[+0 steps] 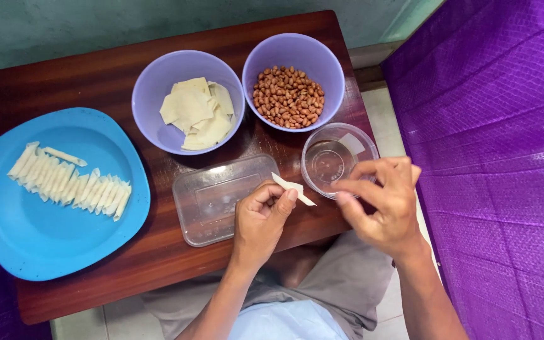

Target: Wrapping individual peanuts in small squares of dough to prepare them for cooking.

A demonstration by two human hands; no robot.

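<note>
My left hand [260, 220] pinches a small pale rolled wrapper [293, 188] above the front of the dark wooden table [96, 75]. My right hand [385, 201] hovers over the near rim of a clear round cup of water [334, 161], fingers slightly curled and empty. A clear flat plastic lid [215, 198] lies just left of my left hand. Behind it, one lilac bowl [158, 82] holds square pale wrappers [198, 112]. Another lilac bowl [297, 50] holds peanuts [288, 96]. A blue plate [39, 220] at the left carries a row of several rolled wrappers [70, 181].
A purple woven mat [498, 138] covers the surface to the right. A green wall [64, 25] runs behind the table. My knees in grey shorts [335, 283] sit under the table's front edge.
</note>
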